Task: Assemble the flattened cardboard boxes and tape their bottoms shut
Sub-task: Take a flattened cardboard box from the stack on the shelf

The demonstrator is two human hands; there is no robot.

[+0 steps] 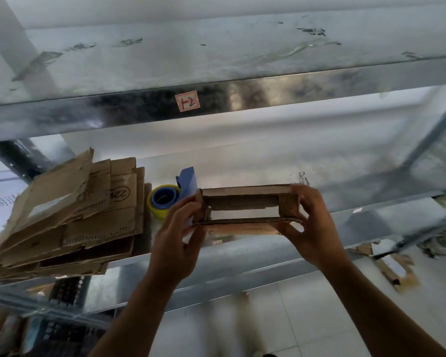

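Observation:
A small brown cardboard box [246, 203] is opened into a low rectangular shape and held above the metal shelf, its open end facing me. My left hand [177, 238] grips its left end with fingers curled round the edge. Its right end is gripped by my right hand [310, 224], thumb below and fingers on top. To the left lies a stack of flattened cardboard boxes [70, 217]. A tape dispenser with a blue handle and a yellowish roll [165, 198] stands between the stack and the box.
The metal shelf [268, 251] carries everything; a higher shelf [216, 99] with a small paper label [188, 101] hangs overhead. Cardboard scraps [392, 264] lie on the tiled floor at the right. An upright post [433, 130] rises at the right.

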